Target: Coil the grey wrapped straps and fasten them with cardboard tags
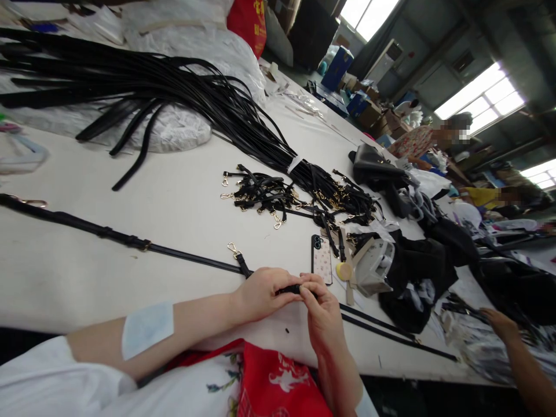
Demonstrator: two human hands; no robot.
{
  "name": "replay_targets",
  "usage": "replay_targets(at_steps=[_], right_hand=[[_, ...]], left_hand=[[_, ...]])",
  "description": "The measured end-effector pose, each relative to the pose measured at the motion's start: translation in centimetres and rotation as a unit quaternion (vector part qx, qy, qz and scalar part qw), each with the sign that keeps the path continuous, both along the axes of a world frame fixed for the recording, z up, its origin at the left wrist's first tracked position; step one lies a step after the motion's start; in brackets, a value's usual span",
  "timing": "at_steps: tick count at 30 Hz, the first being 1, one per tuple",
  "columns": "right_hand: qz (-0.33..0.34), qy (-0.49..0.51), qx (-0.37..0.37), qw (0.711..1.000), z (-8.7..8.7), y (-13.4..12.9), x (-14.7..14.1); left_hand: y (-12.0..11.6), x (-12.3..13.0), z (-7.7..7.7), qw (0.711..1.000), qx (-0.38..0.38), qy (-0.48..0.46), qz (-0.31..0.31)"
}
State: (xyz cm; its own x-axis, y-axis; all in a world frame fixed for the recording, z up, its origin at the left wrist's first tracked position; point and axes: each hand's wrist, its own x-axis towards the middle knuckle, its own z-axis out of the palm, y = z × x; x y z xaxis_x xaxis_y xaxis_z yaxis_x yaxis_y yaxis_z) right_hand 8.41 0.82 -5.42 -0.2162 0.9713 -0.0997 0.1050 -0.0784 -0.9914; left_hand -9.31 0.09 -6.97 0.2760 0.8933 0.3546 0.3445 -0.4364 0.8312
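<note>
My left hand [264, 292] pinches a short black strap piece whose other end, with a gold clasp [233, 249], sticks out behind the hand. Close against it, my right hand [320, 304] has its fingers closed on the same black piece. A long black strap [191, 255] lies across the white table, runs beneath my hands and comes out to the right. Beyond my hands is a pile of short black straps with gold clasps [263, 191]. A phone in a patterned case [322, 260] rests just past my right hand.
A bundle of long black straps [191, 87] lies over plastic-wrapped packs [174, 128] at the back left. Black bags [417, 278] and a roll of yellow tape [343, 271] are at the right. Another person's hand [501, 325] reaches in at the far right.
</note>
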Motion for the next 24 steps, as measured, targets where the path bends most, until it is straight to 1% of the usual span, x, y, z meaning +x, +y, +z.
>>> replay_targets(at_steps=[3,6,8,10,12,15,17,19,21,24], right_hand=[[0.045,-0.048,0.007,0.998,0.8,0.6,0.6],[0.082,-0.101,0.023,0.991,1.5,1.3,1.8],[0.078,-0.122,0.045,0.989,1.7,1.4,2.3],[0.07,-0.126,0.06,0.988,1.7,1.3,2.1],[0.064,-0.126,0.081,0.987,1.6,1.0,1.4],[0.066,-0.161,0.126,0.977,1.7,0.9,0.5],[0.08,-0.199,0.152,0.965,2.1,1.2,0.4],[0.1,-0.241,0.185,0.947,2.9,1.4,0.6],[0.125,-0.284,0.229,0.923,3.7,1.5,0.9],[0.167,-0.341,0.281,0.881,4.3,1.2,0.6]], left_hand=[[0.3,-0.3,0.3,1.0,-0.01,-0.014,-0.019],[0.6,-0.4,0.4,0.995,-0.064,-0.067,-0.021],[0.7,-0.3,0.3,0.989,-0.101,-0.106,-0.017],[0.6,-0.2,0.1,0.983,-0.122,-0.133,-0.036],[0.5,-0.1,-0.1,0.982,-0.119,-0.139,-0.054],[0.5,-0.2,-0.1,0.989,-0.088,-0.112,-0.037],[0.6,-0.4,0.1,0.993,-0.081,-0.079,-0.035],[0.7,-0.6,0.5,0.994,-0.083,-0.04,-0.058],[0.6,-0.8,1.0,0.993,-0.089,-0.005,-0.071],[0.1,-0.9,1.4,0.993,-0.107,0.013,-0.054]])
